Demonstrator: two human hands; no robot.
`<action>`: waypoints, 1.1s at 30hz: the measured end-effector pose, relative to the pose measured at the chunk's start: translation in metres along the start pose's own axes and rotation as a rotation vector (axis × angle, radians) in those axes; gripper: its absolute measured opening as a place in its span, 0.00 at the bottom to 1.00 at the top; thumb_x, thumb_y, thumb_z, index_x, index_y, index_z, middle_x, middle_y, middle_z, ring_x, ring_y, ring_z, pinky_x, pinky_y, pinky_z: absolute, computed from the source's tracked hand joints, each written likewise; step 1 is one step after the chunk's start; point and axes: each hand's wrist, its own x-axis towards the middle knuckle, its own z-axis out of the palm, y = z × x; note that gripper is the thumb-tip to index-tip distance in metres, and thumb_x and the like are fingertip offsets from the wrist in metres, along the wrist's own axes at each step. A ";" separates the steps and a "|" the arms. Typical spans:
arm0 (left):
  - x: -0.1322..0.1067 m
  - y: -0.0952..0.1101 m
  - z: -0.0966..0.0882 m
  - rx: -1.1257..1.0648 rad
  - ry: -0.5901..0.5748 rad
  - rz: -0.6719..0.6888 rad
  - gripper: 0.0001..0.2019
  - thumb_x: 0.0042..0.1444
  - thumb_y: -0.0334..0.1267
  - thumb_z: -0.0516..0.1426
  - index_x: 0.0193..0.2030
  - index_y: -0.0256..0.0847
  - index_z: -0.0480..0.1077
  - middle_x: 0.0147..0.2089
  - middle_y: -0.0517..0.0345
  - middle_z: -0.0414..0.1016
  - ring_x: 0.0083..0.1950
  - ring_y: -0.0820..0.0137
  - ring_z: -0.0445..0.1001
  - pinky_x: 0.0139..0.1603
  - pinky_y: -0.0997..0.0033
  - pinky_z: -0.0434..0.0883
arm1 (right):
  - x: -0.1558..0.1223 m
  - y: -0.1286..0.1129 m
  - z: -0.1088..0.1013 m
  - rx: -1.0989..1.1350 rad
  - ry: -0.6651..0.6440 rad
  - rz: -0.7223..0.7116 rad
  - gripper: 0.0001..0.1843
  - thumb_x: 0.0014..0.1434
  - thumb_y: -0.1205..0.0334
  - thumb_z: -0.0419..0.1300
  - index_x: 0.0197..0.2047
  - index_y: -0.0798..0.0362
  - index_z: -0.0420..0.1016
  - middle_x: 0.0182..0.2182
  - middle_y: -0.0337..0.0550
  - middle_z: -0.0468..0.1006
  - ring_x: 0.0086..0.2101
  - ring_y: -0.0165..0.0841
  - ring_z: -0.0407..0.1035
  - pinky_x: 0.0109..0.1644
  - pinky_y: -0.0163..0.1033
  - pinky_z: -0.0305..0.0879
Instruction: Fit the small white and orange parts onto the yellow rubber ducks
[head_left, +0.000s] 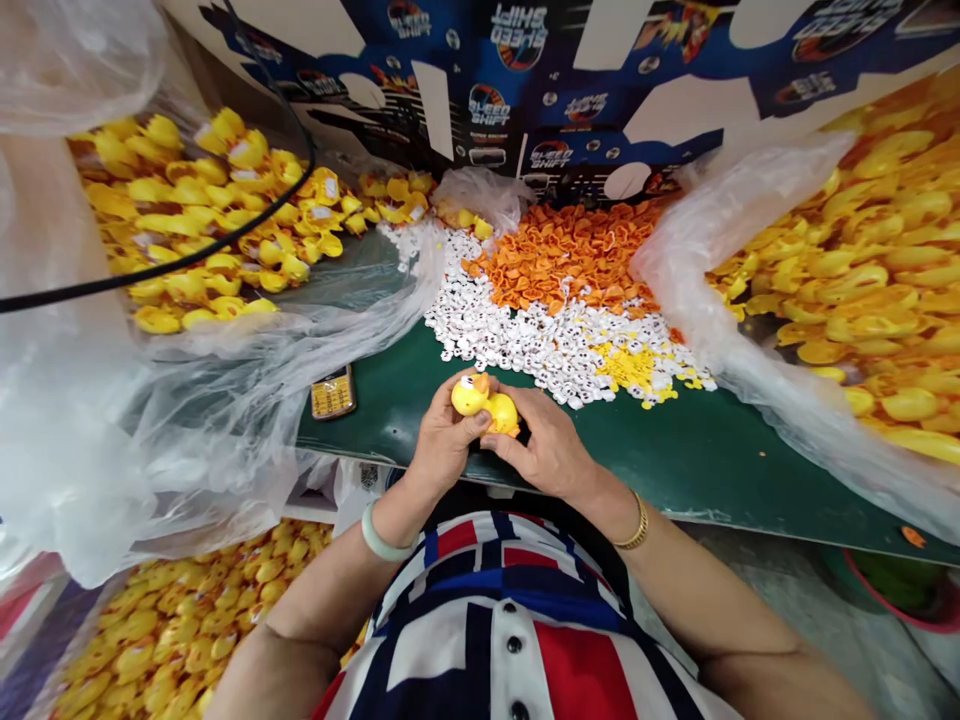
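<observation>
A yellow toy duck [501, 412] with an orange beak and an eye piece on its head is held between both hands, just above the table's front edge. My left hand [444, 432] is closed around the head end, its thumb pressed on the duck's side. My right hand [546, 440] grips the tail end, with the thumb near the orange underside. Just beyond the hands lies a heap of small white eye pieces [510, 340]. Behind it is a pile of orange parts [570, 250], and small yellow pieces [634, 368] lie at its right.
Yellow duck parts [202, 220] fill a plastic-lined area at left; yellow shells [892, 260] are heaped at right behind plastic film [712, 240]. A black cable [187, 255] crosses the upper left. A small yellow-faced item [333, 392] lies on the green table [697, 450]. Below left are several ducks [202, 620].
</observation>
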 end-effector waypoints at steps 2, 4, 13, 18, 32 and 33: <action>-0.001 0.003 0.001 0.021 -0.019 -0.021 0.30 0.43 0.37 0.71 0.55 0.47 0.70 0.54 0.53 0.76 0.55 0.63 0.74 0.56 0.63 0.71 | 0.000 -0.002 -0.003 -0.121 0.016 -0.005 0.28 0.62 0.46 0.62 0.59 0.54 0.67 0.45 0.51 0.78 0.43 0.46 0.71 0.47 0.52 0.69; 0.000 0.010 -0.002 0.159 -0.047 0.004 0.32 0.43 0.35 0.71 0.57 0.47 0.70 0.57 0.52 0.75 0.56 0.63 0.73 0.57 0.64 0.69 | -0.001 -0.003 -0.006 -0.249 -0.010 -0.026 0.29 0.60 0.44 0.62 0.56 0.55 0.69 0.43 0.53 0.78 0.42 0.48 0.70 0.47 0.54 0.68; 0.013 0.013 -0.004 0.510 -0.022 0.140 0.17 0.57 0.50 0.61 0.25 0.40 0.74 0.27 0.58 0.71 0.29 0.72 0.65 0.33 0.72 0.63 | -0.010 -0.011 0.008 -0.229 0.010 -0.041 0.37 0.56 0.33 0.61 0.55 0.55 0.65 0.43 0.54 0.75 0.42 0.47 0.69 0.43 0.50 0.69; 0.017 0.003 -0.002 0.445 -0.011 0.094 0.21 0.60 0.53 0.58 0.23 0.40 0.71 0.25 0.58 0.71 0.27 0.72 0.66 0.31 0.72 0.64 | -0.015 -0.017 0.024 -0.284 0.110 0.033 0.30 0.58 0.34 0.58 0.46 0.53 0.68 0.34 0.49 0.74 0.35 0.43 0.69 0.36 0.46 0.66; -0.010 0.034 -0.027 0.170 0.152 -0.002 0.19 0.57 0.53 0.60 0.29 0.37 0.72 0.32 0.57 0.73 0.30 0.73 0.71 0.33 0.72 0.70 | 0.010 -0.033 0.010 0.129 -0.292 -0.060 0.32 0.63 0.40 0.58 0.61 0.53 0.61 0.50 0.51 0.77 0.44 0.41 0.74 0.45 0.45 0.69; -0.008 0.033 -0.027 0.166 0.142 -0.023 0.20 0.57 0.54 0.60 0.30 0.36 0.72 0.32 0.57 0.73 0.30 0.73 0.71 0.33 0.72 0.70 | 0.011 -0.034 0.010 0.139 -0.291 -0.057 0.31 0.64 0.41 0.58 0.61 0.53 0.61 0.50 0.50 0.77 0.42 0.40 0.74 0.44 0.44 0.69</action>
